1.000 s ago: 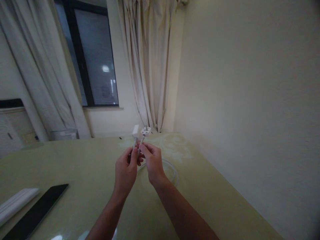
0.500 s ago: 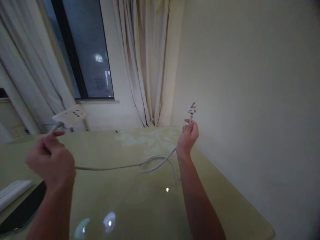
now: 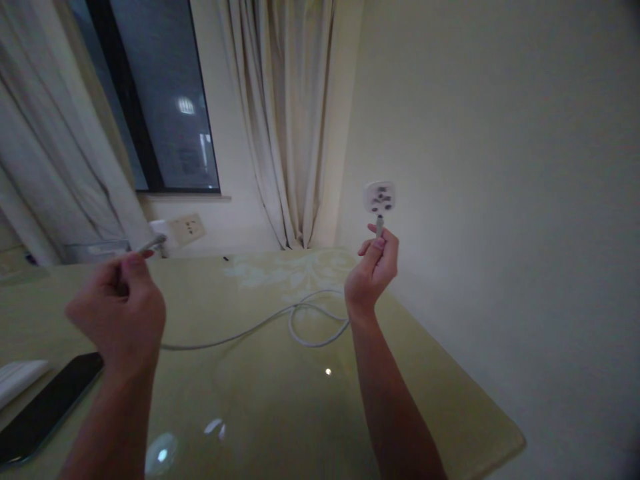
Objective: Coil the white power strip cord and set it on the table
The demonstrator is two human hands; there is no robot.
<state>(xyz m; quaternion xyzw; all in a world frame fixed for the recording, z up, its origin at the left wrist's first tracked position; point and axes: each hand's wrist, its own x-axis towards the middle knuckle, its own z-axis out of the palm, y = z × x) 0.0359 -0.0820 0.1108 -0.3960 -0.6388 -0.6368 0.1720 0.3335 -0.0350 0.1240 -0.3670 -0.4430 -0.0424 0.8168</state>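
My left hand is closed around the grey-white cord of an extension lead, close to where it joins a small socket block. The block hangs past the fingertips, its slotted face turned partly toward me. On the right, my right hand pinches the lead's other end just below a white plug. Several dark marks show on the plug's face, which is tilted toward me. Between the hands the cord runs slack over the table and makes a loose loop beside my right wrist.
A black phone and a white object lie at the table's left side. The glossy greenish table meets a plain wall on the right. Curtains and a window stand behind. A small dark item lies near the back edge.
My left hand has moved a little right with the socket block. My right hand has turned the plug, so its face now points more toward me. The cord loop has shifted.
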